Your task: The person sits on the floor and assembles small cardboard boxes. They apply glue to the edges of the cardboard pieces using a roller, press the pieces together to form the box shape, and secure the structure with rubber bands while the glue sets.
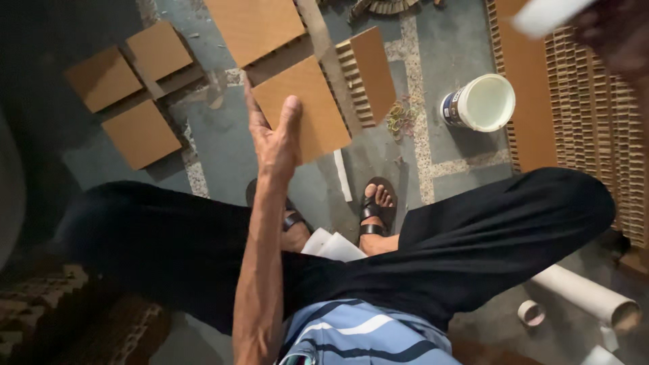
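Note:
My left hand (274, 138) reaches out in front of me and grips the near left corner of a brown square cardboard panel (307, 108), thumb on top and a finger along its left edge. The panel hangs above the grey floor. My right hand (618, 34) is a dark blur in the top right corner, close to the camera. A white flat piece (547, 13) sticks out beside it, and its grip is not clear. I am seated in dark trousers, with a sandalled foot (377, 206) below the panel.
Several more brown panels (142, 135) lie on the floor at the left, and a thick honeycomb block (368, 71) lies ahead. A white bucket (483, 101) stands by a tall honeycomb cardboard stack (595, 101). Rubber bands (402, 118), cardboard tubes (588, 294) and a tape roll (531, 312) lie around.

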